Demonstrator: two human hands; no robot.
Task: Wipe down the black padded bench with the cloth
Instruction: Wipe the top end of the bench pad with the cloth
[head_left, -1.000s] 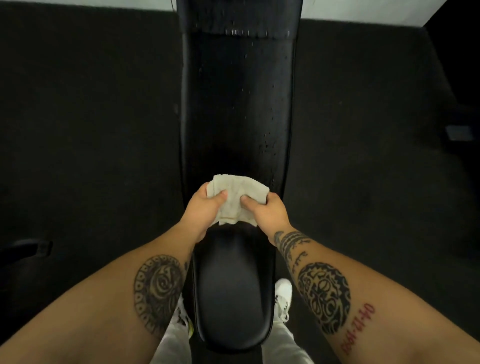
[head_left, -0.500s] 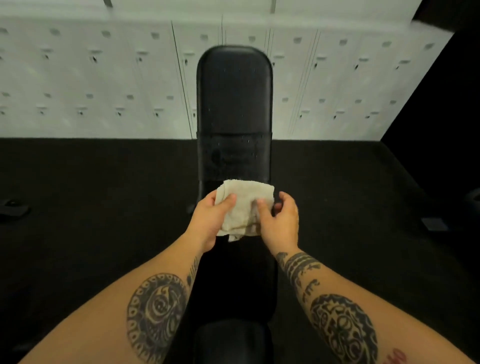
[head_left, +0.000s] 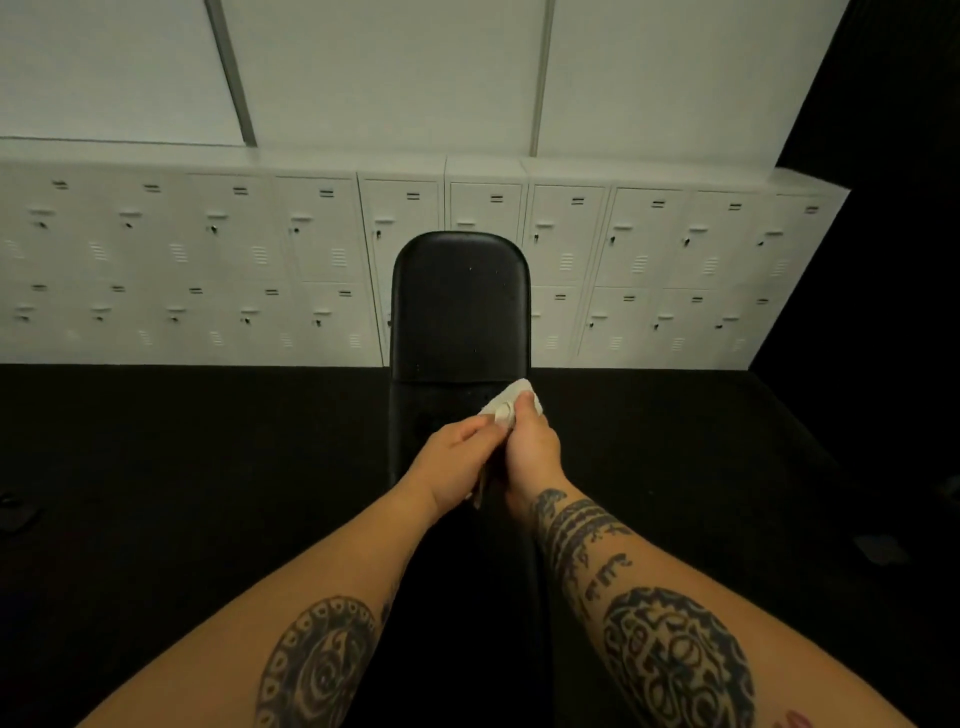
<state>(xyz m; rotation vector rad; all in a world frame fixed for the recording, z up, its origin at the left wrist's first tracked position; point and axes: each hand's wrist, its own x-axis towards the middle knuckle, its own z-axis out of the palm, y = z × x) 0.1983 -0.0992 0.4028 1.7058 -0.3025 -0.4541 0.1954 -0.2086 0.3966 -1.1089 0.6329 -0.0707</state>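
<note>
The black padded bench (head_left: 460, 312) runs straight away from me, its rounded far end standing against the white lockers. A small off-white cloth (head_left: 511, 402) is bunched up over the bench's right side, just below a seam in the padding. My right hand (head_left: 532, 447) grips the cloth from behind, thumb on top. My left hand (head_left: 457, 462) touches the cloth's near left edge with its fingertips, and a bit of cloth hangs below between the two hands. The near part of the bench is hidden under my forearms and in shadow.
A long bank of white lockers (head_left: 208, 270) lines the far wall. Dark carpet (head_left: 182, 467) lies on both sides of the bench. A black wall (head_left: 883, 208) closes the right side. A small dark object (head_left: 13, 512) lies on the floor at the far left.
The view has tilted up from the seat to the far end. Both hands have carried the cloth farther along the bench, and it has gone from spread flat to bunched toward the right.
</note>
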